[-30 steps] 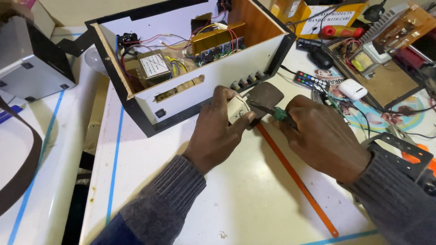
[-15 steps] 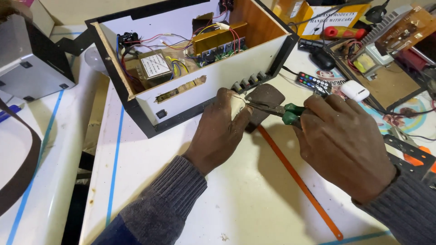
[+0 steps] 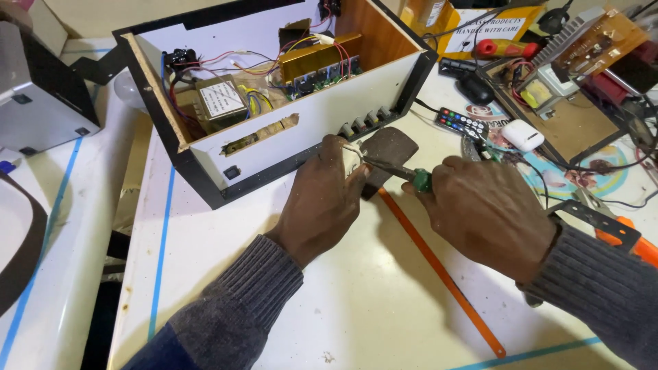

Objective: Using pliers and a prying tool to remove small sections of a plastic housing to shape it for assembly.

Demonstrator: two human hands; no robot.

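The fingers point(image 3: 346, 164) of the left hand point(image 3: 322, 205) are closed around a small white part, held at 6 o'clock of the open electronics box point(image 3: 274, 147). A green-handled screwdriver point(image 3: 401, 171) is gripped by the right hand point(image 3: 490, 212), its tip set into the part; fastening appears unfinished.

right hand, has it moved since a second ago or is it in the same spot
Yes. The right hand, holding the green-handled screwdriver, has drawn back to the right, away from the small white part in the left hand, judged against the orange strip on the table.
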